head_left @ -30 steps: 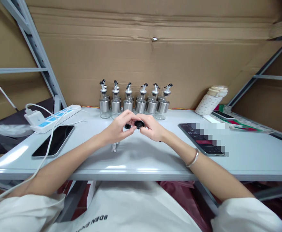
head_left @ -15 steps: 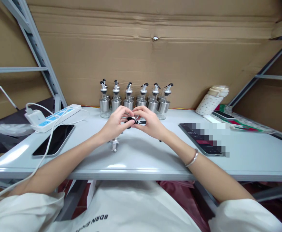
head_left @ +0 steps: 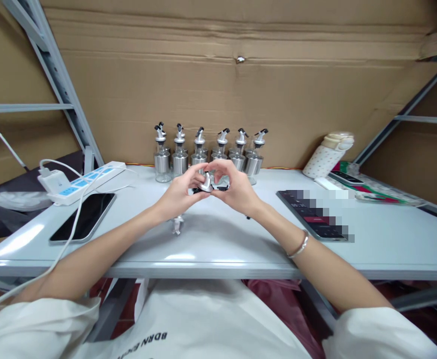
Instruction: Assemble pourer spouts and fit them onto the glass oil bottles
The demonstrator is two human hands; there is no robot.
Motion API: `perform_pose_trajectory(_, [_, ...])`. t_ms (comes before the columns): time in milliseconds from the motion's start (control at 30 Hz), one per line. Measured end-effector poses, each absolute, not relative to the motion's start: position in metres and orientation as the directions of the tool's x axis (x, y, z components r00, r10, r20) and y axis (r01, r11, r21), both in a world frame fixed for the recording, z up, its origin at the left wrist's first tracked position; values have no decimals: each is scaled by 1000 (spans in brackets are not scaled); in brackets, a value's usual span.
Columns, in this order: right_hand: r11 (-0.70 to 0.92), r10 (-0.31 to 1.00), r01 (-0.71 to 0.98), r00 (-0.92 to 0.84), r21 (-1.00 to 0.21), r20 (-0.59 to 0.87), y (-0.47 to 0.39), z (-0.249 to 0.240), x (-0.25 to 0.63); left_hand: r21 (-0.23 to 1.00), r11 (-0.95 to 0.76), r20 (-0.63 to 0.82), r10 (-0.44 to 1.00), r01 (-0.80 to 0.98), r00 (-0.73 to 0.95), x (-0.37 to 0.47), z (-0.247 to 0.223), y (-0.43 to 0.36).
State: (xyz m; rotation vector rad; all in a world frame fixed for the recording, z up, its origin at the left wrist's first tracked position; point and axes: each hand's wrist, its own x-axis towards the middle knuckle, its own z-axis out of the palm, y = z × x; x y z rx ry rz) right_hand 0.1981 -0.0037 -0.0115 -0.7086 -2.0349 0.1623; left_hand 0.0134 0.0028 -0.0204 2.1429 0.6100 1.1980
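silver pourer piece (head_left: 205, 183): turned silver side up, likely for fitting; left hand (head_left: 178, 195) pinched it; right hand (head_left: 241, 193) curled close, grip unclear.

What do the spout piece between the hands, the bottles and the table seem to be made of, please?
The spout piece looks satin silver: metal or coated plastic. The bottles look like clear glass, perhaps plastic, see-through below shiny, steel-like sleeves. The table seems painted metal or laminate, smooth with glossy glare.
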Motion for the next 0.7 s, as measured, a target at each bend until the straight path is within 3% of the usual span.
perform_pose_trajectory(233, [800, 583, 421, -381, -426, 717, -4, -11, 200, 705, -704, 594, 653, 87, 470, 13, -21, 4])
perform_pose_trajectory(500, [837, 534, 409, -471, -363, 702, -3, -6, 203, 713, -691, 614, 698, 121, 368, 15, -22, 0])
perform_pose_trajectory(600, [802, 563, 544, -552, -246, 614, 7, -5, 217, 590, -758, 651, 650, 277, 391, 11, -20, 2])
perform_pose_trajectory(700, [653, 702, 753, -562, -80, 438, 26, -9, 238, 336, -834, 694, 534, 439, 484, 6, -19, 4])
